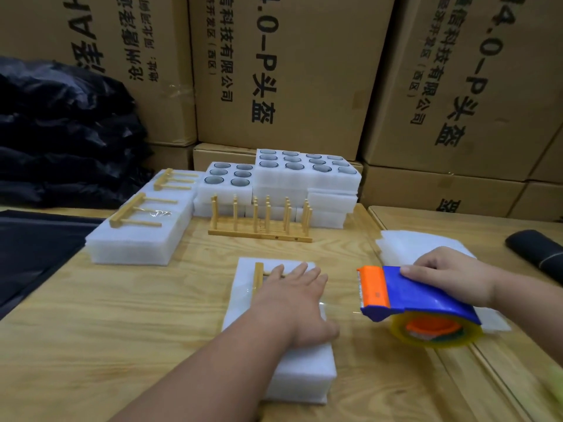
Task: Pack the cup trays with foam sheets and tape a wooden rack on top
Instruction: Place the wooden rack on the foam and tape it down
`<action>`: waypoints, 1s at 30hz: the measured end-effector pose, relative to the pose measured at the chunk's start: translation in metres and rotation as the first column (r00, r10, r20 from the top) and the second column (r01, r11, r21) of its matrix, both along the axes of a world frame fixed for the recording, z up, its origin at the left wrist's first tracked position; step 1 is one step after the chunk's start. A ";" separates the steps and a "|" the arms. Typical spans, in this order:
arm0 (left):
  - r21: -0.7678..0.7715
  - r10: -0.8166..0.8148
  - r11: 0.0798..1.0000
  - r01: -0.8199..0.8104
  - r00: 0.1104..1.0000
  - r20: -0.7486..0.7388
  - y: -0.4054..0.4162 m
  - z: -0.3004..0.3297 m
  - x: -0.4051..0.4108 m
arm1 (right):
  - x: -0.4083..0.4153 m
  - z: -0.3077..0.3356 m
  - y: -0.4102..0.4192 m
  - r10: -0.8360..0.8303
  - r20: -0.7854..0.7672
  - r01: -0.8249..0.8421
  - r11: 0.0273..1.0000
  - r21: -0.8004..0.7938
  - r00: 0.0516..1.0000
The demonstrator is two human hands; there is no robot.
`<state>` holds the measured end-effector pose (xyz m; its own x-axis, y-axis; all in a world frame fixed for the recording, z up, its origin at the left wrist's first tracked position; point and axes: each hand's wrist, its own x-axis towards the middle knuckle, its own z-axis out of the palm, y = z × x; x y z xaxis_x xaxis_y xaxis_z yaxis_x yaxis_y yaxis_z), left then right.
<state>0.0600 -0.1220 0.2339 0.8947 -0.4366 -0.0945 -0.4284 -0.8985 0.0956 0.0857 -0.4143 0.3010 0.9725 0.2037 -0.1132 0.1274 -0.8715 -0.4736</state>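
Two finished packs (140, 236) lie far left; left hand (292, 300) presses flat on the near pack's rack (259, 277), right hand (447, 275) grips the tape dispenser (417, 300); taping seems underway, open trays (304, 169) remain.

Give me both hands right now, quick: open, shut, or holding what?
Left hand: open, fingers flat, pressing the wooden rack onto the foam pack.
Right hand: grips the blue tape dispenser.

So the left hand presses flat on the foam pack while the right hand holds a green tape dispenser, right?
Not quite: the tape dispenser is blue and orange, not green, as the head view shows. The left hand does press flat on the foam pack, and the right hand holds the dispenser.
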 end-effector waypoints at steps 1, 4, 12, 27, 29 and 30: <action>0.002 0.000 1.000 0.000 1.000 0.002 0.000 -0.001 0.001 | 0.000 0.001 -0.003 -0.009 0.000 0.009 1.000 -0.019 1.000; 0.017 -0.009 1.000 0.008 1.000 0.004 -0.001 -0.003 0.003 | 0.004 0.003 0.001 0.009 0.015 -0.006 0.987 -0.163 1.000; 0.011 -0.008 1.000 0.008 1.000 0.011 -0.003 -0.002 0.002 | 0.026 0.015 0.066 0.098 -0.061 -0.115 0.781 -0.614 0.993; -0.030 -0.003 1.000 0.005 0.999 0.041 -0.005 -0.007 0.003 | 0.036 0.016 0.167 0.154 -0.130 -0.193 0.534 -0.823 0.979; -0.020 -0.015 1.000 0.016 0.999 0.038 -0.006 -0.007 0.003 | 0.032 0.014 0.165 0.149 -0.107 -0.172 0.545 -0.821 0.983; -0.012 -0.020 1.000 0.020 0.999 0.035 -0.007 -0.006 0.003 | 0.030 0.013 0.165 0.148 -0.095 -0.162 0.549 -0.820 0.984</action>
